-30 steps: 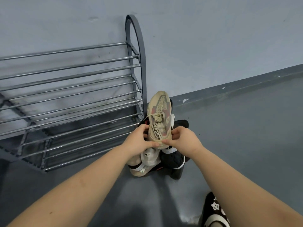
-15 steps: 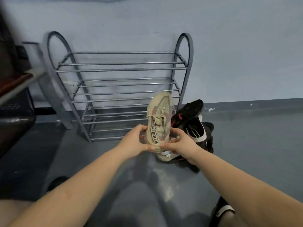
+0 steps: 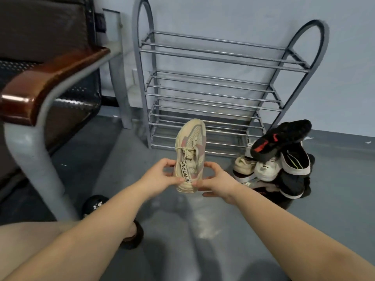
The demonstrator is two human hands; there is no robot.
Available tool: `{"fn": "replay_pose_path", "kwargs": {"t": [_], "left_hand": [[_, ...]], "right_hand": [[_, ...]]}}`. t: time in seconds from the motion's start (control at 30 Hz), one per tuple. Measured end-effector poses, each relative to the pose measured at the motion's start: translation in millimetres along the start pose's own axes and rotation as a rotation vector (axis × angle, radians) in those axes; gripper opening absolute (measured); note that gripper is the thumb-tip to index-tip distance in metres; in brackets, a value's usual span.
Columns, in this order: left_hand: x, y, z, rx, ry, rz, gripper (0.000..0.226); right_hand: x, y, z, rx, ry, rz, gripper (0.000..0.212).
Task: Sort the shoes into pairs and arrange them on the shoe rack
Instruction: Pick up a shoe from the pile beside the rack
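Observation:
A beige sneaker with pink panels (image 3: 190, 147) is held in the air, toe pointing away, in front of the grey metal shoe rack (image 3: 213, 90). My left hand (image 3: 160, 175) grips its heel from the left. My right hand (image 3: 217, 179) grips the heel from the right. The rack's shelves hold no shoes. A pile of shoes (image 3: 280, 159) lies on the floor right of the rack: a black sneaker with red marks (image 3: 278, 138) on top, white and beige sneakers (image 3: 255, 169) and black slip-ons with white edges (image 3: 296, 159) under it.
A chair with a brown armrest (image 3: 52, 78) and grey metal frame stands at the left. My foot in a black slipper (image 3: 95, 205) rests on the grey floor (image 3: 142, 151) below it. The rack stands against a pale wall.
The view has swung left: rack and shoe pile shifted right, and the chair came into view. Both hands have carried the beige sneaker off the pile, still holding its heel.

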State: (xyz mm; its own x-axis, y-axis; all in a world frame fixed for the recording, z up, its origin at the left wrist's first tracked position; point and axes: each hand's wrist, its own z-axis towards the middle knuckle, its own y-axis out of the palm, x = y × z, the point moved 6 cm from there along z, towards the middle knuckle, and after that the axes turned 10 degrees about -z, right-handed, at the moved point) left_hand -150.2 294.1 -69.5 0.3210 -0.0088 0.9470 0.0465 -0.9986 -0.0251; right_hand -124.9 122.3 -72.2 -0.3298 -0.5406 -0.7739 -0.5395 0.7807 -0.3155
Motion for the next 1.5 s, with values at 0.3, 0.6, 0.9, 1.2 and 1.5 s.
{"fn": "replay_pose_path", "kwargs": {"t": [0.3,0.6,0.9,1.2,1.5], "left_hand": [[-54.3,-52.9,43.9,0.131,-0.147,-0.163,0.072],[-119.7,-71.7,94.5,0.195,-0.356,-0.268,0.071],[-166.5,-85.6,121.6,0.221,-0.561,-0.316,0.060],[-185.2,-116.1,152.3,0.423,-0.468,-0.337,0.055],[-174.6,-96.4,151.5,0.455,-0.249,0.287,0.050]], "right_hand": [[4.2,62.1,83.3,-0.042,0.017,-0.057,0.088],[33.2,86.0,150.2,-0.110,0.159,-0.097,0.087],[60.4,126.5,202.0,-0.243,0.280,-0.100,0.082],[49.6,156.1,241.2,-0.187,0.184,-0.017,0.061],[43.2,138.2,223.3,-0.169,0.073,-0.494,0.074]]}}
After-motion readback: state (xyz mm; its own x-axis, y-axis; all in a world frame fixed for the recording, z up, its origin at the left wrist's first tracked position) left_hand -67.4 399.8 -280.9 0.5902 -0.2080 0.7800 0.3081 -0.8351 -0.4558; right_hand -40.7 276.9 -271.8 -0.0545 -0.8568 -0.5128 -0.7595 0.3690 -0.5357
